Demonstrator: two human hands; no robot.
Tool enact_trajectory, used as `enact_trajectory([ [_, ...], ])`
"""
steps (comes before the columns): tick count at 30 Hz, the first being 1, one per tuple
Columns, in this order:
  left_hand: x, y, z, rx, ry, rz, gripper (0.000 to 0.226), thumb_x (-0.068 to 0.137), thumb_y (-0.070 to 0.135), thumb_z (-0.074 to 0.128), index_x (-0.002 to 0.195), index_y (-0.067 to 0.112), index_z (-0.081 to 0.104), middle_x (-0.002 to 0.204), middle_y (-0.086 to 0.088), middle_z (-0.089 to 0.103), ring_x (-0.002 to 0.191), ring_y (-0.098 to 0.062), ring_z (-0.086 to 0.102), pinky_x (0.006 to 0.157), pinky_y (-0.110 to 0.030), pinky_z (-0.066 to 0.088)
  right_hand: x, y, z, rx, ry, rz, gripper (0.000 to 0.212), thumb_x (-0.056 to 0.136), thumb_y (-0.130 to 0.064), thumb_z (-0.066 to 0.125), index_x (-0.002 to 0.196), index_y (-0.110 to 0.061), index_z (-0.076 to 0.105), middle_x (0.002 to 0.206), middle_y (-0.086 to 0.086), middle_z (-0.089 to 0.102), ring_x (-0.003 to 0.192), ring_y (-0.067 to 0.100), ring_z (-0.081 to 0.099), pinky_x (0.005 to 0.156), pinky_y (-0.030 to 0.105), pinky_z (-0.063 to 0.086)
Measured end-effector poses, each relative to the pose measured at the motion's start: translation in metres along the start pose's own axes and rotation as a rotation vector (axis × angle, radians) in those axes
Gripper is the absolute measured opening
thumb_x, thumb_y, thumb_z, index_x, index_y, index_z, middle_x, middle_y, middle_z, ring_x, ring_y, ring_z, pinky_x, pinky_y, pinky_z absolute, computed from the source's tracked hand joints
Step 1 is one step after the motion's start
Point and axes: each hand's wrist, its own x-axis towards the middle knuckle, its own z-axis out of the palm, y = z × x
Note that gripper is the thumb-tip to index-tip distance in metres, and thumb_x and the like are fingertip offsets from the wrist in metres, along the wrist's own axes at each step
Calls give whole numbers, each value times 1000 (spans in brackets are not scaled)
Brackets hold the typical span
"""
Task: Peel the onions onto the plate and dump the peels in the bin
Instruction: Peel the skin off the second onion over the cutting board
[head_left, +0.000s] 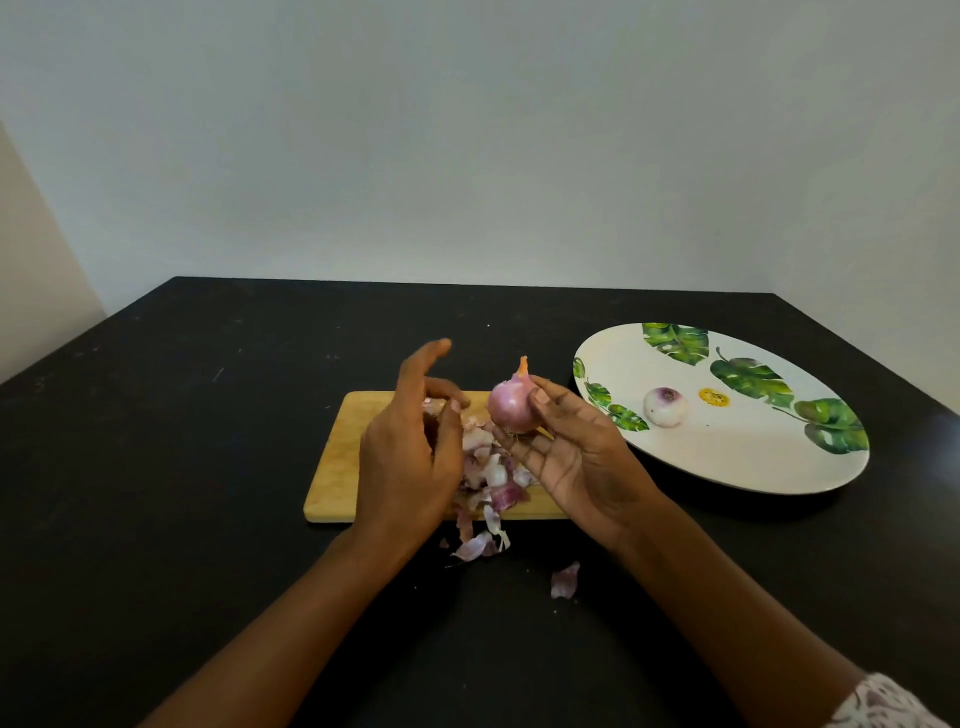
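My right hand (576, 457) holds a small red onion (511, 402) with its skin on, pointed tip up, above the wooden cutting board (337, 462). My left hand (410, 452) hovers just left of the onion, fingers spread and loosely curled, holding nothing that I can see. A heap of purple and white onion peels (493, 478) lies on the board between my hands, and some spill over its front edge onto the table. One peeled onion (666, 408) rests on the white plate with green leaf prints (727, 467) at the right.
The board and plate sit on a black table (208, 467) against a pale wall. A few loose peels (565, 579) lie on the table in front of the board. No bin is in view.
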Motion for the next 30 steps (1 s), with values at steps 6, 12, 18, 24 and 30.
enact_trajectory([
  [6, -1, 5, 2, -97, -79, 68, 57, 79, 24, 71, 126, 38, 42, 103, 16, 61, 94, -1, 60, 76, -11, 48, -2, 0, 0, 18, -27, 42, 36, 78, -17, 59, 112, -6, 62, 107, 15, 71, 93, 24, 71, 79, 32, 59],
  [12, 0, 1, 2, -21, -92, 111, 64, 75, 16, 77, 124, 38, 42, 99, 21, 57, 98, 1, 57, 86, -7, 42, -2, 2, 0, -34, -85, 60, 39, 82, -18, 57, 119, -4, 59, 109, 19, 70, 93, 24, 71, 75, 30, 59],
  [18, 2, -2, 1, -29, -144, 101, 63, 73, 9, 77, 119, 36, 43, 88, 17, 59, 92, 0, 56, 82, -3, 40, -1, 1, -3, -109, -100, 42, 44, 84, -17, 57, 125, -1, 55, 117, 22, 66, 98, 25, 70, 75, 30, 58],
  [24, 0, 2, 2, -38, -165, 98, 57, 76, 1, 73, 109, 37, 44, 75, 12, 59, 84, 5, 57, 73, -1, 40, 0, 2, -2, -104, -95, 41, 44, 83, -18, 57, 123, -1, 56, 118, 22, 65, 98, 24, 70, 75, 29, 58],
  [30, 0, 2, 2, -98, -126, 74, 41, 78, 12, 72, 110, 28, 53, 83, 12, 60, 85, -2, 60, 78, -8, 44, -2, 1, -1, -61, -100, 31, 38, 83, -18, 56, 118, -3, 59, 110, 19, 69, 94, 23, 71, 75, 29, 59],
])
